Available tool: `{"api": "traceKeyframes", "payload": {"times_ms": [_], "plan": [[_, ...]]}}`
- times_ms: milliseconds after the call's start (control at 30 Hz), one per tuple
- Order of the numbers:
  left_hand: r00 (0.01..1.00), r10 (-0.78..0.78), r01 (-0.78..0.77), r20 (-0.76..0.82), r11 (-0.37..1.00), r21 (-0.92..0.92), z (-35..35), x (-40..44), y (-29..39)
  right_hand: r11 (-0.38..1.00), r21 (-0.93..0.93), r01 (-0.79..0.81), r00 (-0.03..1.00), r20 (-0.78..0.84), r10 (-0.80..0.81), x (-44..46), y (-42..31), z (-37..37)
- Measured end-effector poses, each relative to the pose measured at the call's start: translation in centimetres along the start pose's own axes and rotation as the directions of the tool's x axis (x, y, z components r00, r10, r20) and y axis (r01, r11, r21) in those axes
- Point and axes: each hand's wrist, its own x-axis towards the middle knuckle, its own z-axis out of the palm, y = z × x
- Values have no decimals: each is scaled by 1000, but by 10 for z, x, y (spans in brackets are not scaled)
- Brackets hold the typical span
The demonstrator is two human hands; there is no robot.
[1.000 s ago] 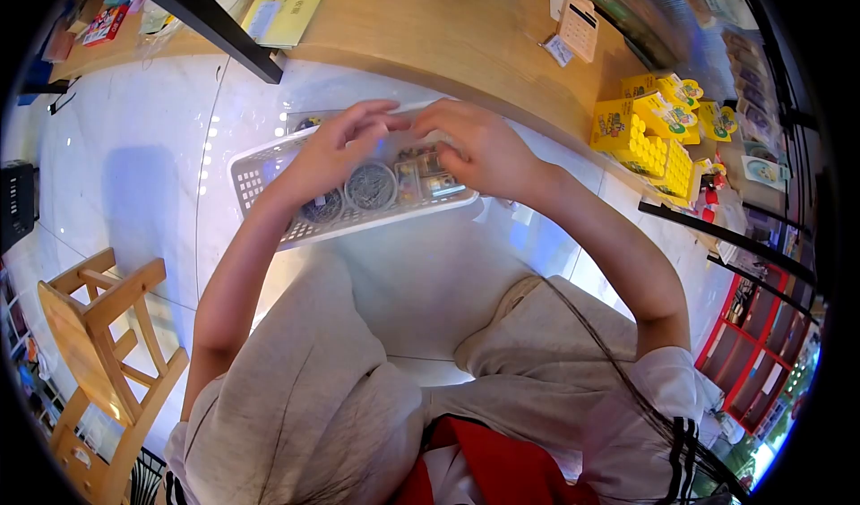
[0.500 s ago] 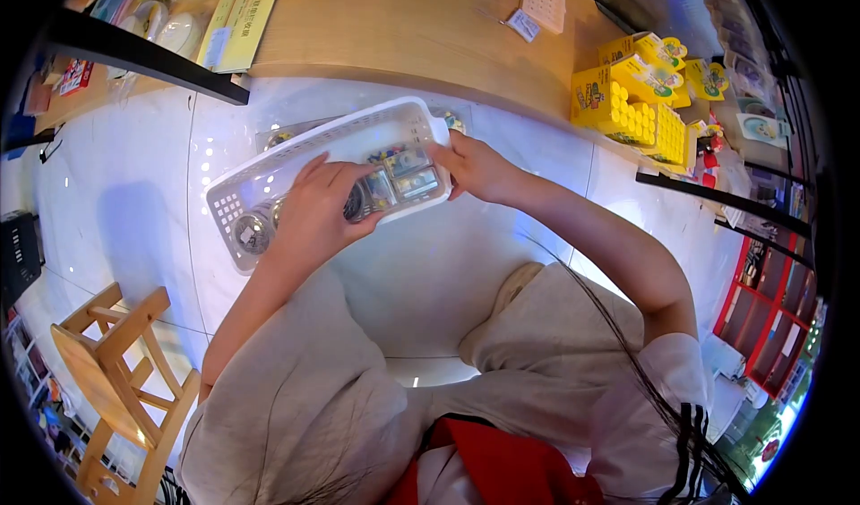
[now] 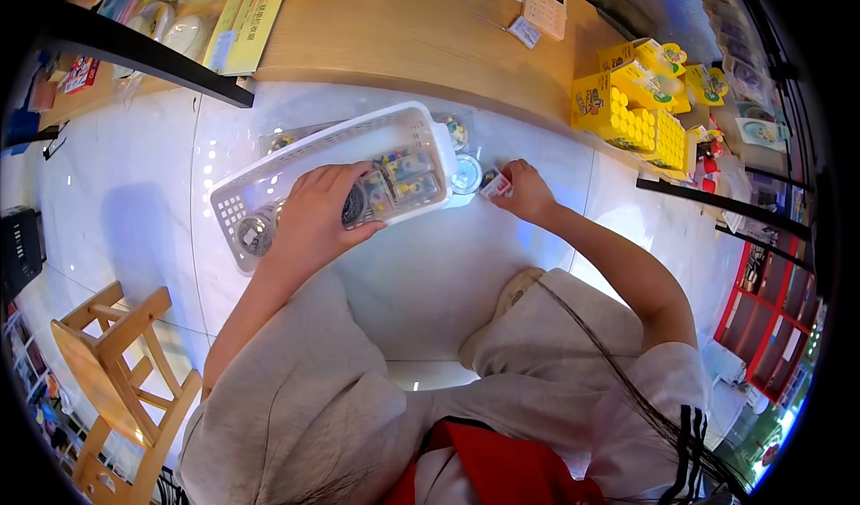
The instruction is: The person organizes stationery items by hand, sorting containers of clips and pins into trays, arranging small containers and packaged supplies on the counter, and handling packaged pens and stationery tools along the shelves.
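White plastic with a perforated wall makes up the long basket (image 3: 443, 158), which lies slantwise on the pale tiled floor (image 3: 134, 160), its left end nearer the person and its right end farther away. The left hand (image 3: 313, 208) is over the near side of the basket, half open, fingers curved inward and thumb spread along the near rim. A dark round container (image 3: 355, 205) shows between thumb and fingers; whether the hand grips it cannot be told.

Toward the right end inside the basket sit small clear boxes (image 3: 412, 178) with colourful contents, packed close together. At the left end is a clear round container (image 3: 253, 234) with dark contents.

To the right, outside the basket, the right hand (image 3: 527, 192) is nearly closed, pinching a small box (image 3: 496, 184) with a pink-and-white edge by its right side, low over the floor. Between that box and the basket's right end is a pale blue round container (image 3: 466, 175).

Beyond, the wooden tabletop (image 3: 403, 30) bears a pink calculator (image 3: 544, 8), a yellow printed sheet (image 3: 242, 35) on the left and yellow display boxes (image 3: 614, 106) on the right. A wooden chair (image 3: 116, 362) stands near left.
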Motion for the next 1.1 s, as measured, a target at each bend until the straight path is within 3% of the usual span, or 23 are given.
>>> {"api": "traceKeyframes", "payload": {"times_ms": [33,133,200,233,333,433,533,667,867,967,1067,1100], "plan": [[1000,-2,2,-5,1000,6,0,0,2,999,44,-9,999,38,7,1,0,-2],[1000,15,-15,-16,1000,9,-2,4,5,979,203,-33,983,-172,69,-4,-9,-21],[999,49,-49,-9,999,-19,-5,8,7,961,257,108,897,-441,17,-4,-19,-42],[997,78,-78,17,996,-33,-4,8,4,946,270,181,827,-563,3,-4,-25,-53],[989,136,-131,66,989,-67,0,10,-4,835,-150,529,462,-775,-431,7,-59,-91],[989,128,-122,74,989,-83,0,11,-5,761,-189,621,444,-715,-540,3,-114,-114],[990,126,-118,69,987,-106,0,12,-5,658,-106,745,520,-525,-674,2,-157,-112],[995,83,-74,60,987,-141,-2,9,-8,637,-411,652,559,-307,-770,11,-176,-99],[994,107,-108,-9,990,-91,1,7,-10,461,-679,572,424,-236,-874,39,-176,-77],[995,101,-101,1,992,-70,0,6,-9,533,-570,625,465,-275,-841,38,-172,-72],[995,98,-97,9,994,-51,0,7,-8,430,-594,680,402,-188,-896,39,-163,-81],[995,96,-96,13,994,-44,0,7,-8,441,-574,691,425,-171,-889,40,-161,-83]]}}
